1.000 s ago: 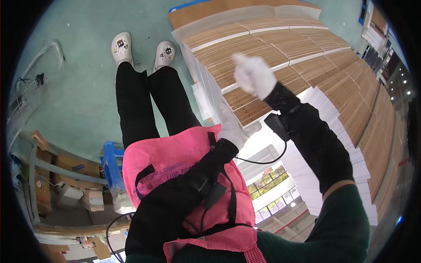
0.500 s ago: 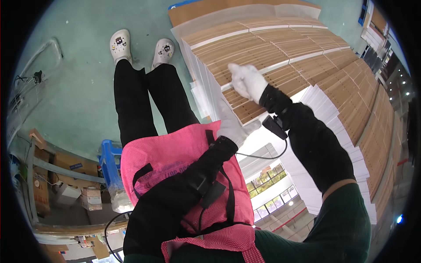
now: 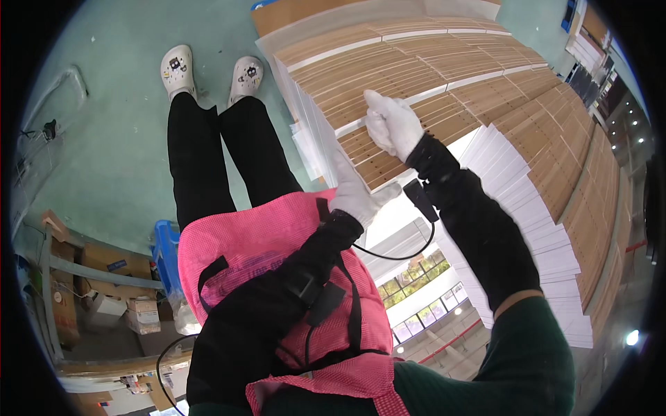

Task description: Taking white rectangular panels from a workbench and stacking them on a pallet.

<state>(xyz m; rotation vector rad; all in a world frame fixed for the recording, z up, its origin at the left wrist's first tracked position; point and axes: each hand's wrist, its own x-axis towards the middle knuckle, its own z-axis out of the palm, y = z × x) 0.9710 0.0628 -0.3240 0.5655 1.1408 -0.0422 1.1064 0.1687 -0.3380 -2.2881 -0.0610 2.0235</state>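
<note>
My right hand (image 3: pixel 394 125), in a white glove, is closed in a fist over the near left part of the stacked boards (image 3: pixel 479 104). Anything inside its fingers is hidden. The boards show brown edges, some dotted with small dark holes, and white layers between them. My left hand (image 3: pixel 357 193), also gloved in white, lies with fingers stretched along the near left corner of the stack, its thumb apart. Below that hand, a glossy white panel face (image 3: pixel 399 225) mirrors windows and ceiling. A fan of white sheet-like edges (image 3: pixel 513 187) steps down beside my right forearm.
A pink apron (image 3: pixel 257 229) covers my lap. The blue stool (image 3: pixel 166 253) stands at my left, near a rack with cardboard boxes (image 3: pixel 114 267). Clear plastic wrapping (image 3: pixel 66 132) lies on the green floor (image 3: pixel 132 139). Cables run from devices on both forearms.
The view has shifted slightly, so the stack sits a little further left. My right fist has turned slightly above the boards. My left hand stays at the stack's corner.
</note>
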